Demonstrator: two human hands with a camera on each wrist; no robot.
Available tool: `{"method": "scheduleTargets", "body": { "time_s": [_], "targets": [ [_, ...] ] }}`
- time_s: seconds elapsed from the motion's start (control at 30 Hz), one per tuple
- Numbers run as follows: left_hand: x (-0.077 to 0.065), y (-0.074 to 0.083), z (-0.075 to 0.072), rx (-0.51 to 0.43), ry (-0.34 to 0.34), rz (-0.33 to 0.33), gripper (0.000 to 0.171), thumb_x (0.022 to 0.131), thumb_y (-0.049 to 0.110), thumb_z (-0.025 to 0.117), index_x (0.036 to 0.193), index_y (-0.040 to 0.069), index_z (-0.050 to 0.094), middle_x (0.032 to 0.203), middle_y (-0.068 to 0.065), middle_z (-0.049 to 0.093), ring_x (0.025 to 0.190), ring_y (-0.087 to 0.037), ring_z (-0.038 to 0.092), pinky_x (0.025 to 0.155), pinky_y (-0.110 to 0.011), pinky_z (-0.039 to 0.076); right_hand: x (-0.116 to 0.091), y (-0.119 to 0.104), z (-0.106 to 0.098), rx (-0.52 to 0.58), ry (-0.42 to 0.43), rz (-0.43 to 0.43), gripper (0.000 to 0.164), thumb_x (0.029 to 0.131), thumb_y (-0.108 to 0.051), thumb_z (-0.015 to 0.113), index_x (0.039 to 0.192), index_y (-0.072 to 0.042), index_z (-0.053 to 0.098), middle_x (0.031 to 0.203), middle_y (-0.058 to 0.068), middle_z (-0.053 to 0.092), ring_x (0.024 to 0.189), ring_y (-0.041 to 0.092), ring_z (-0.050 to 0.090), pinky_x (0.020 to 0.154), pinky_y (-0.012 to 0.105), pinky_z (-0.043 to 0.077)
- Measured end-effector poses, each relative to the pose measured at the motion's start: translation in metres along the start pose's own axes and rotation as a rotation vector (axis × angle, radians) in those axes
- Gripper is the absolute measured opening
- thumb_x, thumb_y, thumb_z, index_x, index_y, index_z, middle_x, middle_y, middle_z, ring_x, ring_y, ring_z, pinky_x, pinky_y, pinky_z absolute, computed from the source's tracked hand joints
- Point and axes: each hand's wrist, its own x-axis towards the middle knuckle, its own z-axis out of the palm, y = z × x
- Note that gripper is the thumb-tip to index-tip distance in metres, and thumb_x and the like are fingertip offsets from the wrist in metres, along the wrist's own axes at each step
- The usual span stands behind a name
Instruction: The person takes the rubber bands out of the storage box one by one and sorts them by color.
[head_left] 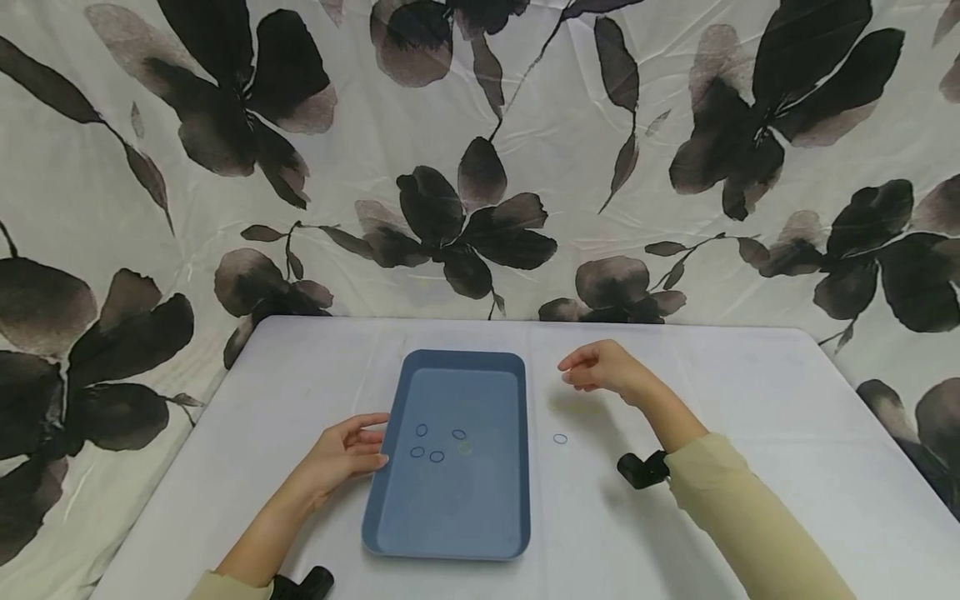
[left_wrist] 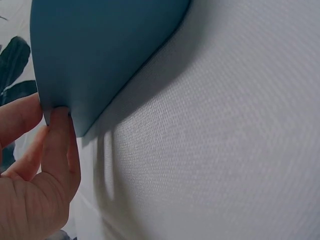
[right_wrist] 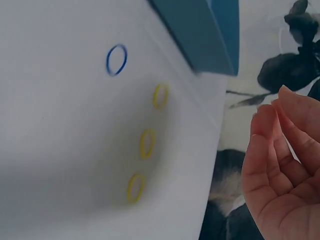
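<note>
A blue tray (head_left: 487, 492) lies on the white table, with several thin blue rings (head_left: 437, 457) and one pale yellow ring (head_left: 465, 447) inside. My left hand (head_left: 347, 452) pinches the tray's left rim, thumb on the edge; the left wrist view shows fingertips pressed against the outer wall (left_wrist: 110, 45). Right of the tray, my right hand (head_left: 606, 367) hovers over the table, fingers loosely curled and thumb near the index tip, with nothing visible between them. Below it lie a single blue ring (right_wrist: 116, 60) and three yellow rings (right_wrist: 147, 143) in a row.
The white cloth-covered table (head_left: 720, 367) ends at a back edge just behind the tray. Behind it hangs a pale curtain (head_left: 570, 167) with dark flowers. Black wrist devices (head_left: 642, 470) are strapped at both sleeves.
</note>
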Motion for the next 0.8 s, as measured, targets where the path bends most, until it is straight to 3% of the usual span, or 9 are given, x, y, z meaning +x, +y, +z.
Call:
{"method": "scheduleTargets", "body": {
  "time_s": [0.33, 0.6, 0.8],
  "targets": [
    [-0.001, 0.001, 0.001, 0.001, 0.006, -0.002, 0.067, 0.077, -0.01, 0.067, 0.136, -0.01, 0.036, 0.111, -0.022, 0.055, 0.088, -0.015, 0.06, 0.072, -0.025, 0.054, 0.011, -0.028, 0.022, 0.029, -0.04, -0.032, 0.024, 0.084, -0.005, 0.066, 0.105, 0.006, 0.065, 0.083, 0.005, 0.067, 0.07, 0.016, 0.058, 0.076, 0.041, 0.052],
    [0.001, -0.001, 0.002, -0.006, 0.0, 0.002, 0.067, 0.077, -0.011, 0.066, 0.136, -0.009, 0.036, 0.11, -0.022, 0.054, 0.088, -0.015, 0.06, 0.072, -0.025, 0.054, 0.02, -0.038, 0.047, 0.055, -0.067, -0.051, 0.027, 0.082, -0.004, 0.068, 0.106, 0.009, 0.064, 0.083, 0.005, 0.067, 0.071, 0.016, 0.059, 0.078, 0.043, 0.052],
    [0.0, 0.0, 0.001, -0.006, 0.002, 0.001, 0.066, 0.077, -0.011, 0.066, 0.136, -0.009, 0.036, 0.111, -0.023, 0.054, 0.091, -0.016, 0.06, 0.073, -0.025, 0.053, 0.025, -0.046, 0.068, 0.078, -0.099, -0.068, 0.027, 0.081, -0.003, 0.068, 0.105, 0.01, 0.065, 0.081, 0.004, 0.066, 0.068, 0.013, 0.056, 0.07, 0.032, 0.053]
  ]
}}
